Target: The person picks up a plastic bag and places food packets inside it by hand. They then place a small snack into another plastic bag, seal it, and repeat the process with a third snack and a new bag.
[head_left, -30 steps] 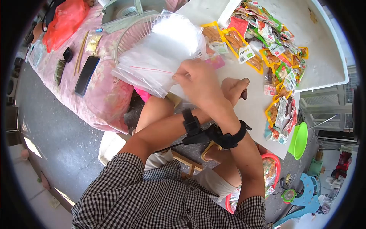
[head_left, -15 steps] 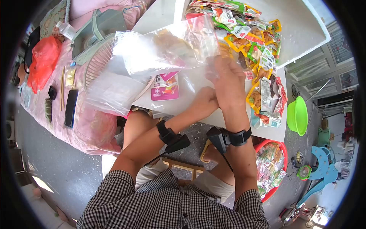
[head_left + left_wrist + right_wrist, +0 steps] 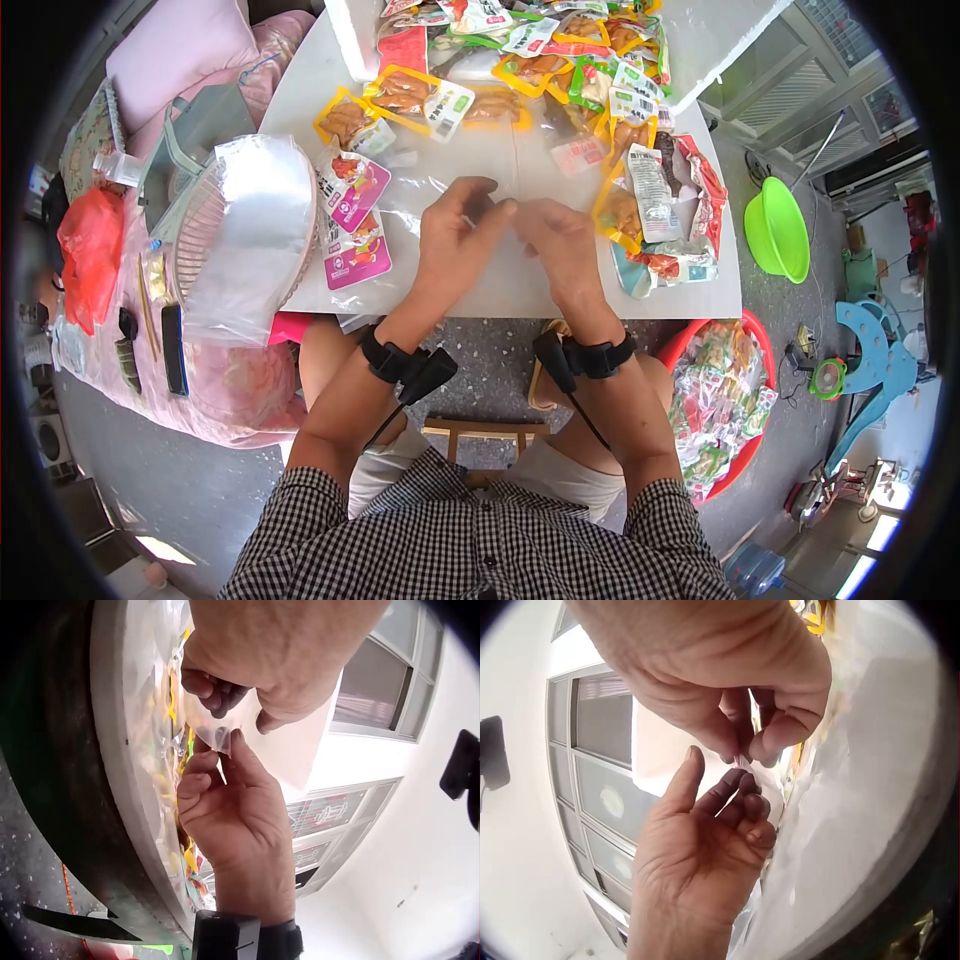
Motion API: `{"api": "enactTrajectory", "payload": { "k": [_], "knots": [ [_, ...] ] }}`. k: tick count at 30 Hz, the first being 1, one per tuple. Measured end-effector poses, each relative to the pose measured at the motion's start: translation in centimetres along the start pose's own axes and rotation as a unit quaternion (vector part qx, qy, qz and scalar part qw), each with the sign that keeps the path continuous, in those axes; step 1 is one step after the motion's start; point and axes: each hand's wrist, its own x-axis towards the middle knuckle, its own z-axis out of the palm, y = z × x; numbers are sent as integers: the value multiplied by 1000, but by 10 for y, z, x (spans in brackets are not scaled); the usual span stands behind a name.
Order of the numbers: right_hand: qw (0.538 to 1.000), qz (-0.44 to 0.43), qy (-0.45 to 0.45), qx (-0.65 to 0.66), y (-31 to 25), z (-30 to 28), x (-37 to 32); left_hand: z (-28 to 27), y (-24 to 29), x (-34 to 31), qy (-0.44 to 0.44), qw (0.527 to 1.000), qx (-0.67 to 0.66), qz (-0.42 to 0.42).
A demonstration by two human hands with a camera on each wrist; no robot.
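Right hand [image 3: 565, 240] has drawn back beside the left hand [image 3: 455, 235], pinching the clear bag [image 3: 208, 735] at their 12 o'clock, probably to control flimsy film; left's loose, thumb apart.

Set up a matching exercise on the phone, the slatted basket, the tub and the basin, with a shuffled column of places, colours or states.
1. Phone
2. Slatted basket
3. Tub
4. Basin

A. Bright green
B. Full of packets
C. On pink floral fabric
D. Clear plastic bags draped over it

Pairs: 1-C, 2-D, 3-B, 4-A
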Motion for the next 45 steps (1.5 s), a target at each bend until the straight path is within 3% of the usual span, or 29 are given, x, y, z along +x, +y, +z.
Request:
{"api": "enactTrajectory", "payload": {
  "k": [5, 7, 13, 16, 17, 19, 20, 23, 28, 31, 34, 39, 45],
  "knots": [
    [994, 41, -86, -47, 1, -6, -5, 1, -10, 1, -34, 996, -31, -79],
    [989, 100, -103, -20, -6, -6, -6, 1, -14, 1, -28, 997, -19, -64],
    [976, 142, -64, 155, 0, -8, -7, 1, -3, 1, -3, 999, 7, -35],
    [977, 156, -63, 133, -3, -13, -6, 3, 8, 0, 68, 995, 64, 18],
    [986, 141, -78, 42, -5, -14, -6, 3, 11, 0, 98, 991, 88, 40],
    [978, 112, -104, -140, -10, -17, -3, 0, 11, 1, 91, 953, 223, 181],
    [985, 55, -64, -152, -7, -17, -2, -1, 11, 1, 82, 922, 285, 251],
    [976, -81, 55, -194, -1, -18, 0, 9, 14, -9, 8, 895, 355, 270],
    [942, -173, 153, -242, -2, -30, 14, 18, 20, -20, -29, 887, 374, 271],
    [917, -176, 149, -325, -7, -35, 12, 17, 24, -21, -22, 877, 401, 263],
    [864, -256, 128, -415, 7, -33, 12, 21, 26, -24, -26, 870, 431, 236],
    [859, -255, 101, -433, 17, -26, 9, 26, 17, -27, -58, 859, 473, 186],
    [851, -226, 122, -458, 17, -41, 13, 15, 26, -25, -57, 859, 472, 193]
  ]
}}
